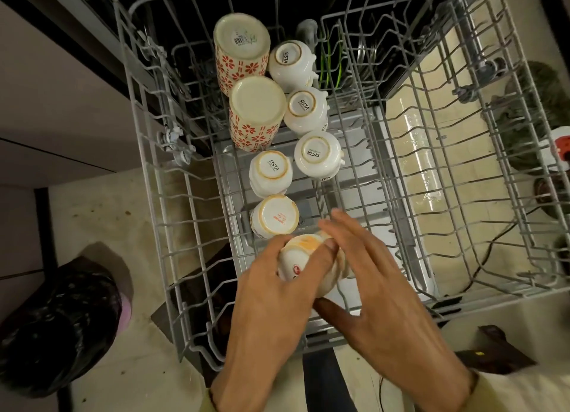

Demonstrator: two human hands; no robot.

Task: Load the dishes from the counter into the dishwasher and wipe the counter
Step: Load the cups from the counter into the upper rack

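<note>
Right now the left hand clamps an upturned cup over the rack; the right hand, fingers apart, steadies it. Misjudged, it could knock the neighbouring cup.

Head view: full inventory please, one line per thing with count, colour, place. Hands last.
dishwasher rack: 1, grey wire, pulled out, fills most of the view
floral mugs: 2, cream with red flower pattern, upside down, rear left of the rack
white cups: 4, white with SISTA on the base, upside down, beside and in front of the floral mugs
printed cup: 1, white with red script on the base, upside down, in front of the white cups
held cup: 1, white with a red mark, base up, at the rack's front
bin bag: 1, black, on the floor at lower left
left hand: 1, grips the held cup from the left
right hand: 1, fingers straight, against the held cup's right side
</note>
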